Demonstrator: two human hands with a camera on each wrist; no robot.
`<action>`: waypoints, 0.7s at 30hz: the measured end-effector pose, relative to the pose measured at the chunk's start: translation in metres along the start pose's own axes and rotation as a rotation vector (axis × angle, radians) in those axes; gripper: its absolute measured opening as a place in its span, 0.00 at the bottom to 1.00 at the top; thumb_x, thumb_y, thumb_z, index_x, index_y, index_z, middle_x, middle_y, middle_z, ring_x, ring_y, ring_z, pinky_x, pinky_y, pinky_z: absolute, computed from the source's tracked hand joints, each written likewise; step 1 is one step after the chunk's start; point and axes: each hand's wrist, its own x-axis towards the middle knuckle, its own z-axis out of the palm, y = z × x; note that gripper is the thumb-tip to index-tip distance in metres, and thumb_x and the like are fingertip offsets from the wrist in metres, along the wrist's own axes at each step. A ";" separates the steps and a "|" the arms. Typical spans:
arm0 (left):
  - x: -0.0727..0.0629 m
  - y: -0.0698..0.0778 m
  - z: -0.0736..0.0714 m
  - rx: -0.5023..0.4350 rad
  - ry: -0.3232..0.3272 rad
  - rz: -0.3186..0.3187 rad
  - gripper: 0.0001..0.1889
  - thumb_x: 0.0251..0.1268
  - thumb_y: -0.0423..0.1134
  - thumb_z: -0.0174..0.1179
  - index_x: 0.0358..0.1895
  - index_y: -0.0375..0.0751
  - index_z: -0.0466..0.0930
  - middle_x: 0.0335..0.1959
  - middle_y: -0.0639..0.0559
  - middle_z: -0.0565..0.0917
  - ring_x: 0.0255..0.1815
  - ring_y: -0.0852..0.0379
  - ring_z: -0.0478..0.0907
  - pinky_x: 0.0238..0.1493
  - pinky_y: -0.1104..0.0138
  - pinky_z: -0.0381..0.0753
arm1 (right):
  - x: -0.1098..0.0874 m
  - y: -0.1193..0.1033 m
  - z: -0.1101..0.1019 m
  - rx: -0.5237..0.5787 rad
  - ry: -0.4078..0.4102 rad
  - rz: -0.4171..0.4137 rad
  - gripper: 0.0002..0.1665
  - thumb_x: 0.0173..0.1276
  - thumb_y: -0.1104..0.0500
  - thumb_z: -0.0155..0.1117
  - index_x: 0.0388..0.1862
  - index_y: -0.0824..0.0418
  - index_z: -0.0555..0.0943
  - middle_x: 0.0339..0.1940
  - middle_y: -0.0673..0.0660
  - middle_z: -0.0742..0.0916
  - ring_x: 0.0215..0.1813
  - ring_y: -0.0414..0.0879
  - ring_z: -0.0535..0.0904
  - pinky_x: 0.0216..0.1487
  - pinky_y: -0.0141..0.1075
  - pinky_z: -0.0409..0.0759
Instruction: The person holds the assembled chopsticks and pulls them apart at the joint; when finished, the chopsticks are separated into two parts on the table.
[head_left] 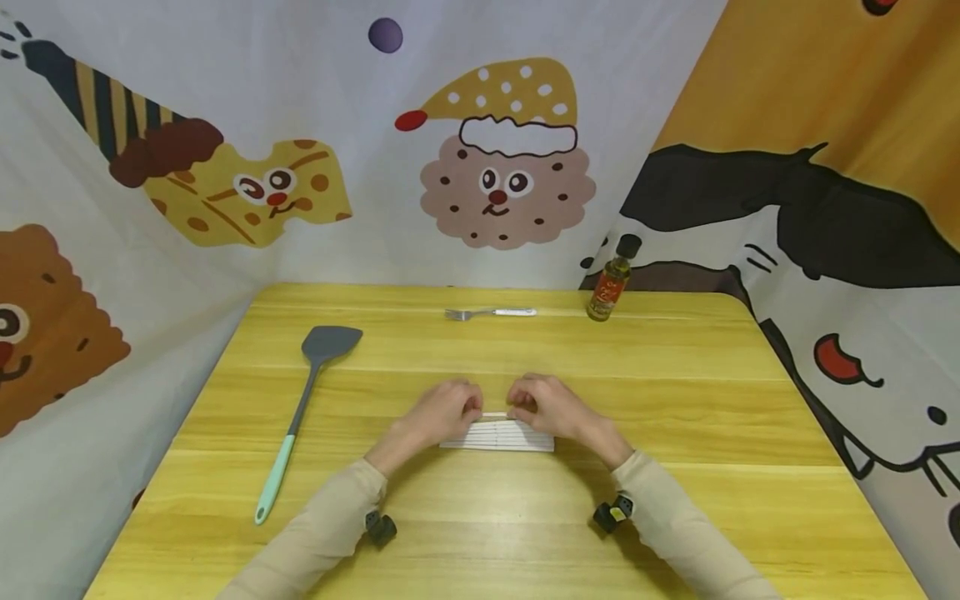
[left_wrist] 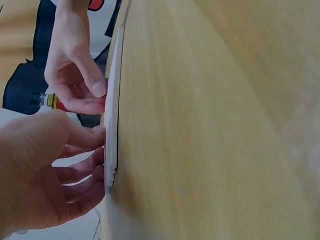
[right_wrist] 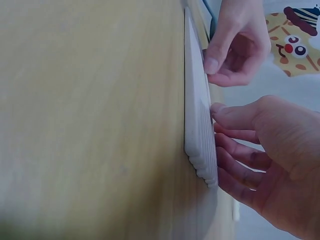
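Note:
A white pleated sheet (head_left: 497,436) lies flat on the wooden table in front of me, with parallel ridges across it and a faint line down its middle. Its end shows stepped layers in the right wrist view. My left hand (head_left: 448,410) pinches the far edge left of the middle, thumb on the near side and fingers behind. Right of the middle, my right hand (head_left: 552,407) grips the same edge between thumb and curled fingers. Between the hands a narrow strip of that edge shows; the fingers partly hide the rest.
To the left lies a spatula (head_left: 303,398) with a grey head and mint handle. A fork (head_left: 491,313) with a pale handle lies near the far edge of the table (head_left: 675,400). Right of it stands a small dark-capped bottle (head_left: 609,289). A printed cloth (head_left: 315,83) hangs behind.

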 end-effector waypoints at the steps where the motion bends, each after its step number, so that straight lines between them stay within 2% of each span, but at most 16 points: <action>1: 0.001 0.000 0.000 0.010 0.004 0.001 0.02 0.68 0.36 0.65 0.36 0.45 0.83 0.33 0.56 0.80 0.32 0.62 0.75 0.34 0.71 0.78 | 0.001 0.000 0.001 -0.006 0.004 -0.011 0.08 0.63 0.63 0.74 0.40 0.61 0.86 0.36 0.53 0.87 0.36 0.40 0.83 0.39 0.26 0.84; 6: 0.004 -0.001 0.003 0.035 0.013 -0.004 0.03 0.70 0.36 0.63 0.36 0.45 0.80 0.33 0.56 0.78 0.32 0.62 0.73 0.33 0.72 0.76 | 0.004 0.002 0.005 -0.022 0.019 -0.046 0.07 0.62 0.66 0.74 0.39 0.61 0.86 0.35 0.53 0.88 0.35 0.40 0.83 0.38 0.25 0.84; 14: 0.002 -0.001 0.003 -0.001 0.001 -0.008 0.02 0.71 0.38 0.63 0.39 0.45 0.83 0.34 0.56 0.79 0.32 0.63 0.74 0.33 0.74 0.77 | 0.004 0.001 0.004 -0.100 0.062 -0.120 0.07 0.62 0.69 0.72 0.37 0.61 0.87 0.35 0.52 0.87 0.38 0.43 0.83 0.42 0.30 0.85; 17: -0.001 0.001 -0.001 0.047 0.047 0.047 0.03 0.71 0.36 0.62 0.39 0.42 0.84 0.35 0.54 0.81 0.33 0.61 0.77 0.34 0.74 0.79 | 0.004 -0.002 0.001 -0.139 0.080 -0.138 0.06 0.62 0.69 0.72 0.37 0.60 0.87 0.35 0.51 0.87 0.38 0.43 0.82 0.43 0.31 0.85; 21: -0.003 0.005 -0.008 0.155 0.170 0.170 0.02 0.69 0.33 0.64 0.37 0.38 0.85 0.36 0.50 0.84 0.35 0.58 0.81 0.37 0.74 0.83 | 0.004 -0.009 -0.007 -0.169 0.106 -0.168 0.06 0.63 0.70 0.71 0.38 0.62 0.86 0.36 0.53 0.87 0.39 0.44 0.83 0.44 0.31 0.86</action>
